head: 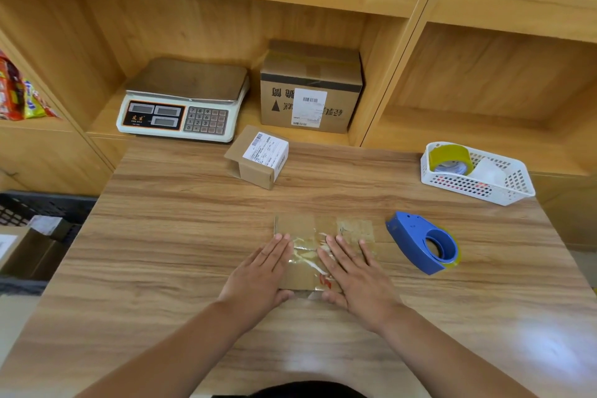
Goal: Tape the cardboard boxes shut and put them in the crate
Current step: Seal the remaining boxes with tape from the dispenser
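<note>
A person's two bare arms reach forward over a wood-grain table. Both hands lie flat, palms down, on top of a low cardboard box near the front middle of the table. The left hand has its fingers straight and together and grips nothing. The right hand has its fingers straight and slightly spread, and likewise only presses. Between the hands runs a wrinkled strip of clear tape across the box top; the thumbs seem to rest at the box's near edge, though blur there makes this uncertain. Just right of the box lies a blue tape dispenser. Farther right stands a white basket holding a yellowish tape roll. Toward the back of the table sits a small labelled box. On the shelf behind are a weighing scale and a larger labelled box. Below the table's left edge is a black crate with a carton inside it.
</note>
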`<control>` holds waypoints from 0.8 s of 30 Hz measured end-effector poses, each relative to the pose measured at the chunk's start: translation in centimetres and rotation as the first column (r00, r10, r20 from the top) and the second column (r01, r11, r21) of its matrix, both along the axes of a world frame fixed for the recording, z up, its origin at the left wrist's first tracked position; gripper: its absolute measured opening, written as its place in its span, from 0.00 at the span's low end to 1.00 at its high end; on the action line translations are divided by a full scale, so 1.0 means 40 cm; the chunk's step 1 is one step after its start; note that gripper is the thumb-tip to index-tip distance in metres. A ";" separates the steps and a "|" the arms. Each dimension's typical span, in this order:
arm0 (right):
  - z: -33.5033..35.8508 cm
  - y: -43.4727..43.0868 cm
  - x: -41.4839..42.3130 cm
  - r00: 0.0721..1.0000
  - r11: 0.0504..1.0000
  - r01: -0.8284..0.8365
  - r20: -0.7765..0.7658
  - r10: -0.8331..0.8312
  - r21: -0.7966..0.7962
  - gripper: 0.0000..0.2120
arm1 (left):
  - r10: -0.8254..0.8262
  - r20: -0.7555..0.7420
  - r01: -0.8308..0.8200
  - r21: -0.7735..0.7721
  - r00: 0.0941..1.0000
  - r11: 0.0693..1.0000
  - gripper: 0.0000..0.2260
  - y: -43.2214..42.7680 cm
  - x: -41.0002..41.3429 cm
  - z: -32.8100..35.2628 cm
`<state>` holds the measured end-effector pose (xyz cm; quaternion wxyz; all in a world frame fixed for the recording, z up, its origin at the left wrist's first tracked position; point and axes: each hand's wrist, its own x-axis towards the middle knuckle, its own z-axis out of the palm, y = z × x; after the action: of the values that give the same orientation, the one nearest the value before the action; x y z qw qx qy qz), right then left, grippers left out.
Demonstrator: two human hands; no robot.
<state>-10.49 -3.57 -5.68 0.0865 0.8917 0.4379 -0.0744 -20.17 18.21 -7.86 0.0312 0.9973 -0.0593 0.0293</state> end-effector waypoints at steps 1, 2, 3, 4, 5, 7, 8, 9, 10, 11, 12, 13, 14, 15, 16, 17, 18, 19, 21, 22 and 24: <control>0.001 -0.010 0.001 1.000 1.000 0.004 0.000 -0.004 -0.003 0.34 | -0.001 -0.003 0.001 0.005 1.000 1.000 0.36 0.000 -0.002 -0.002; 0.002 -0.021 0.001 1.000 1.000 0.018 0.000 -0.018 -0.006 0.34 | -0.001 -0.008 0.001 0.003 1.000 1.000 0.36 0.000 -0.002 -0.004; 0.004 -0.031 0.003 0.999 0.999 0.033 0.007 -0.033 -0.006 0.35 | 0.001 -0.013 -0.001 -0.004 1.000 1.000 0.36 0.000 -0.001 -0.004; 0.006 -0.042 0.005 0.999 0.999 0.043 0.018 -0.043 -0.001 0.35 | 0.002 -0.015 -0.002 -0.012 1.000 1.000 0.36 -0.001 0.001 -0.005; 0.007 -0.052 0.009 0.999 0.999 0.047 0.025 -0.047 0.003 0.35 | 0.001 -0.016 -0.002 -0.020 1.000 1.000 0.36 -0.001 0.002 -0.006; 0.010 -0.072 0.014 0.998 0.999 0.048 0.038 -0.048 0.004 0.35 | -0.002 -0.001 0.002 -0.022 1.000 1.000 0.36 -0.001 0.002 -0.008; 0.012 -0.082 0.017 0.998 0.999 0.048 0.048 -0.048 0.002 0.34 | -0.004 0.010 0.004 -0.020 1.000 1.000 0.36 -0.001 0.003 -0.008; 0.014 -0.090 0.020 0.997 0.999 0.051 0.054 -0.051 -0.002 0.34 | -0.005 0.016 0.006 -0.017 1.000 1.000 0.36 -0.001 0.003 -0.006; 0.016 -0.098 0.022 0.997 0.999 0.054 0.060 -0.054 -0.004 0.34 | -0.009 0.022 0.009 -0.014 1.000 1.000 0.35 -0.001 0.003 -0.004; 0.017 -0.106 0.024 0.996 0.998 0.059 0.063 -0.059 -0.006 0.34 | -0.010 0.023 0.010 -0.009 1.000 1.000 0.35 -0.001 0.002 -0.002; 0.018 -0.115 0.023 0.995 0.998 0.066 0.070 -0.066 -0.001 0.34 | -0.009 0.024 0.009 -0.003 1.000 1.000 0.35 -0.001 0.001 0.000; 0.018 -0.125 0.023 0.994 0.997 0.074 0.075 -0.074 0.007 0.34 | -0.007 0.021 0.007 0.002 1.000 1.000 0.35 -0.002 0.001 0.002; 0.017 -0.135 0.022 0.993 0.997 0.080 0.081 -0.081 0.016 0.34 | -0.006 0.013 0.006 0.009 1.000 1.000 0.35 -0.002 0.002 0.002; 0.017 -0.144 0.022 0.993 0.996 0.084 0.086 -0.086 0.022 0.34 | -0.001 -0.003 0.001 0.015 1.000 1.000 0.36 -0.004 0.001 0.005; 0.017 -0.150 0.022 0.992 0.996 0.086 0.091 -0.088 0.025 0.34 | 0.005 -0.019 -0.005 0.019 1.000 1.000 0.36 -0.005 0.002 0.007; 0.019 -0.153 0.022 0.992 0.996 0.086 0.095 -0.088 0.026 0.33 | 0.011 -0.040 -0.011 0.018 0.999 1.000 0.36 -0.006 0.002 0.011; 0.018 -0.153 0.021 0.991 0.996 0.085 0.098 -0.087 0.027 0.33 | 0.016 -0.067 -0.016 0.010 0.998 1.000 0.36 -0.007 0.001 0.013; 0.017 -0.152 0.021 0.991 0.996 0.090 0.095 -0.092 0.025 0.33 | 0.021 -0.092 -0.020 0.001 0.996 1.000 0.36 -0.008 0.000 0.017; 0.014 -0.150 0.017 0.989 0.993 0.114 0.089 -0.116 0.023 0.33 | 0.026 -0.102 -0.027 -0.014 0.994 1.000 0.36 -0.008 -0.001 0.018; 0.011 -0.149 0.016 0.988 0.992 0.125 0.084 -0.127 0.025 0.33 | 0.024 -0.103 -0.026 -0.021 0.994 0.999 0.36 -0.009 0.001 0.019; 0.007 -0.144 0.013 0.987 0.990 0.135 0.079 -0.138 0.041 0.35 | 0.009 -0.078 -0.011 -0.028 0.997 1.000 0.35 -0.009 0.004 0.012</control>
<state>-9.98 -9.34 -5.39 0.0832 0.9234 0.3730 -0.0359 -20.01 17.83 -7.38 0.0474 0.9975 -0.0525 -0.0087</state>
